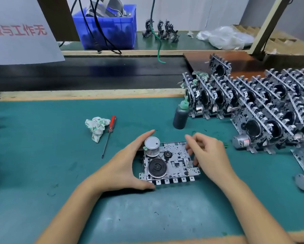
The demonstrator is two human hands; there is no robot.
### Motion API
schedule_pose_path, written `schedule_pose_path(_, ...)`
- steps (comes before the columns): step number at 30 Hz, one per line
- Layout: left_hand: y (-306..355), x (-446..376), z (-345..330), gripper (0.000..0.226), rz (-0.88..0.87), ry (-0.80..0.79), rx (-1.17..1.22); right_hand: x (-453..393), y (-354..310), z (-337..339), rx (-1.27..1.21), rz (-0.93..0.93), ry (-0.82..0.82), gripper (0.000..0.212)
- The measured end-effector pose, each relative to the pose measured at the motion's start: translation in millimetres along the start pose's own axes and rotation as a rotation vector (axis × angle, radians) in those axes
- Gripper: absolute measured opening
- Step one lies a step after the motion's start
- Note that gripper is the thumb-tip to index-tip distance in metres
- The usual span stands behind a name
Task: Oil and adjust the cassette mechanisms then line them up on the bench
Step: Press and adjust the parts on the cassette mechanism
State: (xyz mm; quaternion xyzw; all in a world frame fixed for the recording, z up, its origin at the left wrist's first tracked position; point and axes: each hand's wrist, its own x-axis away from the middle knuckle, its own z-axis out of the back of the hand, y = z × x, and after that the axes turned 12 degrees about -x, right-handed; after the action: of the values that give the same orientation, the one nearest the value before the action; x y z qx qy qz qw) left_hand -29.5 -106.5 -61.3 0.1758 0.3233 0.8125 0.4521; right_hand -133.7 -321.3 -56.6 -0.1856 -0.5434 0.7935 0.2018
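A: Green bench mat (42, 155), one cassette mechanism (170, 162) lying flat right in front?

B: Yes. The left hand (124, 166) cups its left edge, thumb and fingers curved round it by the motor (152, 146). The right hand (207, 152) has fingers curled onto its right edge, pinching there.

A: Progress?

B: Oil bottle (181, 115) and red screwdriver (110, 129) lie idle beyond. Many mechanisms (253, 99) already stand in rows far right; this one looks mid-adjustment.

Even overhead light, soft shadows, wide-angle edge bending, slight blur
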Motion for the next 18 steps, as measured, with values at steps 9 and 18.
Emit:
schedule_pose_path(9, 2.8, 1.7, 1.6, 0.124, 0.031, -0.029, -0.025, 2.6, -4.4, -2.0, 0.075, 0.027, -0.004, 0.036)
schedule_pose_path(18, 9.5, -2.5, -4.1, 0.12, -0.005, 0.07, -0.23, 2.5, -4.1, 0.3, 0.148, 0.065, 0.019, 0.034)
